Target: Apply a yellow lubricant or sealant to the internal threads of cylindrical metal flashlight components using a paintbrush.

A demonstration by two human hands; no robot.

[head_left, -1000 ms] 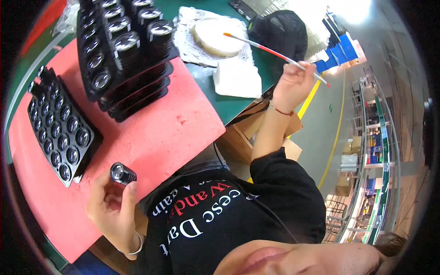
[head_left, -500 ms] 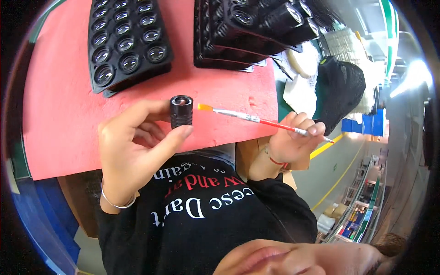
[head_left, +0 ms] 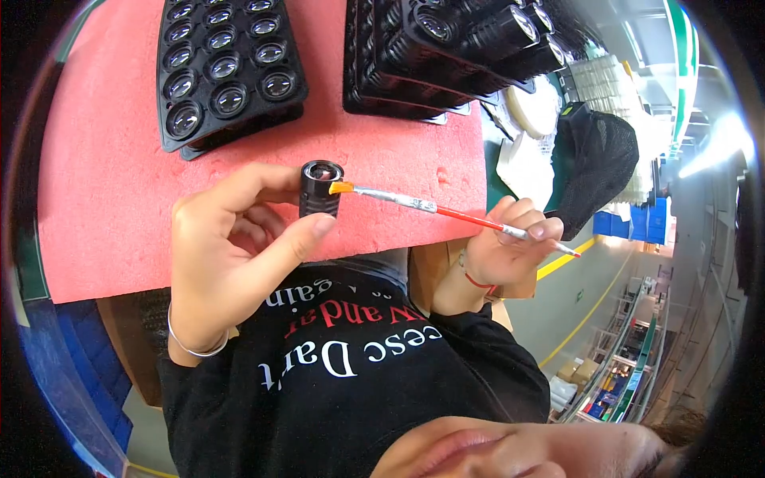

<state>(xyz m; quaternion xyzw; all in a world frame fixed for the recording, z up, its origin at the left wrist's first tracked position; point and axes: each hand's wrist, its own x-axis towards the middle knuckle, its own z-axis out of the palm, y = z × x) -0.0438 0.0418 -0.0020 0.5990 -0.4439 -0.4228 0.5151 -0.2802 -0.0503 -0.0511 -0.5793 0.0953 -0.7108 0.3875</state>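
Observation:
My left hand [head_left: 219,247] grips a black cylindrical lens barrel [head_left: 317,204] upright between thumb and fingers, its glass end facing up. In my right hand [head_left: 514,247] is a slim paintbrush [head_left: 470,218] with a red handle, a silvery ferrule and orange-yellow bristles. The fingers pinch the handle toward its rear end, and the brush points left. Its bristles overlap the right side of the barrel just below the top rim; whether they press on it I cannot tell. Both hands are above the near part of a pink foam mat [head_left: 103,215].
Beyond my left hand, a black tray [head_left: 203,86] holds several lenses in rows. Stacked black trays [head_left: 398,111] with more lens barrels stand at the far middle. To their right lie a white roll [head_left: 535,110], white paper [head_left: 526,171] and a black mesh item [head_left: 598,159].
The brush has moved left, so its bristles now overlap the barrel's upper side instead of being apart from it. My left hand still holds the barrel.

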